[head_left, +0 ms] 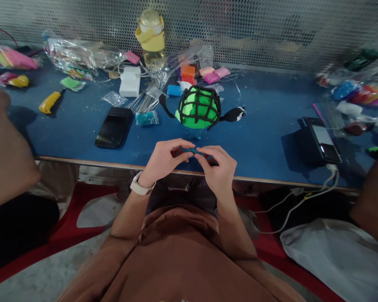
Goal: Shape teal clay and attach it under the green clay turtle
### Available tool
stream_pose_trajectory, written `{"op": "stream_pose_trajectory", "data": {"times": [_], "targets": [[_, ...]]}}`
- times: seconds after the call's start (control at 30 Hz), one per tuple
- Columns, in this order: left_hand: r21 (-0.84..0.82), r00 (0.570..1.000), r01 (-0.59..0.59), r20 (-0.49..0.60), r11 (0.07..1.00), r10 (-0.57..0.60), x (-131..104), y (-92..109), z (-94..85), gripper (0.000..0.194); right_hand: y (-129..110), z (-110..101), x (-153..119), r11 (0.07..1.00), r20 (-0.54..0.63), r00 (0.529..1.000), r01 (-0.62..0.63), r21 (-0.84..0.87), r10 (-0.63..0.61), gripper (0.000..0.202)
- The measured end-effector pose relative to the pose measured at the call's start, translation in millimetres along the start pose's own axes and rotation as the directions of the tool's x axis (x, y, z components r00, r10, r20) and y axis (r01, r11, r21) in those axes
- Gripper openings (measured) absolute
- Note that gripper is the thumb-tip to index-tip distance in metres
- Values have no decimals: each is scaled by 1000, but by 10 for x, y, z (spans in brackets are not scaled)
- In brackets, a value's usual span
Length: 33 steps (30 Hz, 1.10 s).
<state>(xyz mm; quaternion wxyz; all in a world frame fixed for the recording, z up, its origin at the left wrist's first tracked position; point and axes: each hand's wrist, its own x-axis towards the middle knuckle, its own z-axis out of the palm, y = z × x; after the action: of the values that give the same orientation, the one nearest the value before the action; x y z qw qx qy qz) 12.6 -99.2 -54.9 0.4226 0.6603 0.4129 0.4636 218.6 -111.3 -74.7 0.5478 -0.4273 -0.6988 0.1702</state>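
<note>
- We've a small teal piece (192,150) btwn both hands' fingertips, just in front of the green-and-black model (199,108), by the tabletop (264,113)'s near edge.
- Grip: L hand (164,157) pinches its left side, thumb vs. fingers; R hand (219,165) pinches the right side likewise. Exact finger contact is too small to tell.
- Doing it well: it looks like soft modelling stuff, so we'd go light & even w/ both thumbs, using pads, not nails, & work it a bit at a time; too much pull could thin or tear the mid.
- Edge: tabletop's rim runs right below our hands, so a slip could land it in our lap. Safer to work a touch farther in.
- Fwd: model stands close; its black-and-white end (236,114) juts R, easy to bump.
- L side: tighter, w/ phone (114,127) & teal packet (146,118) near.
- R side: more room, approx. up to the dark device (318,144); mind its white cable (330,180) hanging over the rim.
</note>
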Motion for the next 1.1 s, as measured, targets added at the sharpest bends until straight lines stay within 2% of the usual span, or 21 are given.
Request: {"op": "stream_pose_trajectory", "data": {"times": [0.13, 0.27, 0.43, 0.53, 0.73, 0.9, 1.0, 1.1], "targets": [[1, 1000, 11, -20, 1000, -11, 2, -3, 10, 15, -5, -11, 6, 999, -12, 999, -32, 24, 32, 10], [14, 999, -14, -35, 1000, 14, 2, -6, 5, 14, 4, -13, -1, 997, 48, 998, -50, 65, 47, 16], [78, 999, -50, -11, 996, 51, 1, -29, -5, 28, 9, -1, -16, 1000, 38, 999, -12, 15, 12, 11], [93, 998, -49, -24, 994, 51, 1, -22, -3, 24, 15, 9, -21, 1000, 47, 999, -3, -23, 4, 7], [112, 1000, -26, -9, 993, 27, 0, 10, -2, 13, 32, 23, -7, 995, 78, 997, -20, -96, 28, 32], [130, 1000, -20, -2, 991, 21, 11, -8, -25, 18, 20, 20, 31, 995, 122, 992, -26, -92, 37, 43], [121, 1000, -28, 11, 992, 27, 21, -50, -44, 19, 33, 29, 39, 996, 143, 989, -33, -79, 44, 40], [118, 1000, -19, -7, 993, 20, 34, -86, -57, 18, 65, 46, 31, 998, 126, 990, -57, -13, 58, 25]]}}
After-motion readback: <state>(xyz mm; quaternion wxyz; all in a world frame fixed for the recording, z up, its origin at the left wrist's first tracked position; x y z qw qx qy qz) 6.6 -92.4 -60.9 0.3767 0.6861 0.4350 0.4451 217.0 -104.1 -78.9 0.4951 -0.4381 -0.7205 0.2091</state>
